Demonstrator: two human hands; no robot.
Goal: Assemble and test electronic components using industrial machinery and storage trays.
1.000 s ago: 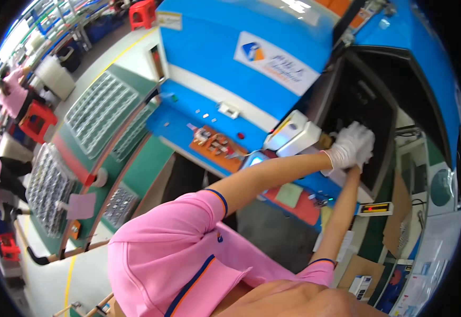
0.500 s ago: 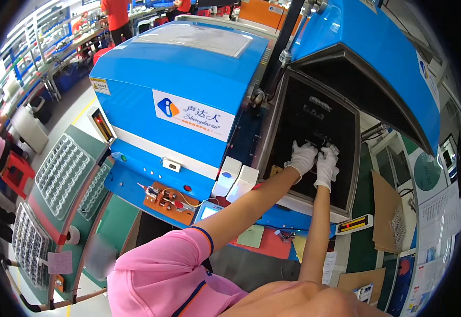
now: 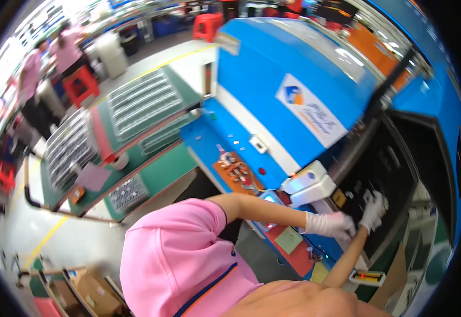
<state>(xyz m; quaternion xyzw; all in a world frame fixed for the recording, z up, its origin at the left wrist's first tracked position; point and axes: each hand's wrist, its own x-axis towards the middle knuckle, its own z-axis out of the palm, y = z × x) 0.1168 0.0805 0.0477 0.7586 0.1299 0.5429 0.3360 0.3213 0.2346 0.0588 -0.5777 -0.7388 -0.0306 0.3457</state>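
My left hand (image 3: 332, 225), in a white glove, is over the front edge of the dark machine bed (image 3: 394, 164). Its fingers look loosely bent but are smeared by motion, and nothing shows clearly in them. Further in, my right hand (image 3: 373, 212), also gloved, is low over the bed with its fingers bent. Something small and shiny appears at its fingertips, too blurred to name. Close by on the bed lie a yellowish block (image 3: 339, 197) and some small pale pieces. Above the bed, the blue lid (image 3: 432, 98) is raised.
A second blue machine (image 3: 288, 79), hood down, stands to the left. Two white boxes (image 3: 309, 184) and an orange fixture (image 3: 236, 171) sit on its front ledge. Trays of parts (image 3: 143, 100) rest on a green-topped cart at the left. People in pink work farther off.
The view has swung left, so the machines appear farther right. My left hand has drawn back from the middle of the bed to its front edge. My right hand stays over the bed.
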